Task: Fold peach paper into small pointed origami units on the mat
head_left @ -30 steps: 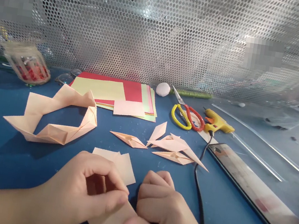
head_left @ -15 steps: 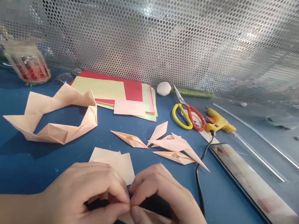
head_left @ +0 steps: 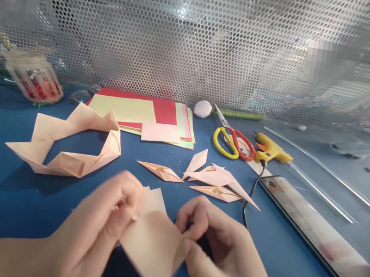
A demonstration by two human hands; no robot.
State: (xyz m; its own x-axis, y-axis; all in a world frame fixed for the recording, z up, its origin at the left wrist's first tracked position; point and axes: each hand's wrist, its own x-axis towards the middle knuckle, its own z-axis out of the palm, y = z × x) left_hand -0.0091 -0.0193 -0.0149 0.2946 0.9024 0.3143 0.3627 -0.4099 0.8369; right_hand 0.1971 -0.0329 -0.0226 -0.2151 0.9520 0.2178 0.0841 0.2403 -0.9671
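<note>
Between my hands is a peach paper sheet (head_left: 155, 251), tilted with one corner pointing down toward me. My left hand (head_left: 102, 228) is closed at the sheet's left edge, fingers curled and a little blurred. My right hand (head_left: 219, 251) pinches its right corner between thumb and forefinger. Behind the sheet, partly covered, lie loose peach paper pieces (head_left: 154, 199). Farther back are several folded peach paper pieces (head_left: 212, 175), long and pointed. To the left stands a ring of folded peach paper (head_left: 74, 163).
Coloured paper sheets (head_left: 123, 106) lie at the back, beside scissors (head_left: 228, 140) with yellow and red handles. At right are a yellow glue gun (head_left: 272, 150), its black cord, clear glue sticks (head_left: 324, 193) and a phone (head_left: 313, 238). A glass jar (head_left: 36, 80) stands back left before a perforated metal screen (head_left: 179, 39).
Both hands have drawn apart from their pinch together. The peach sheet has come up and turned its broad face into view. Items on the table stay put.
</note>
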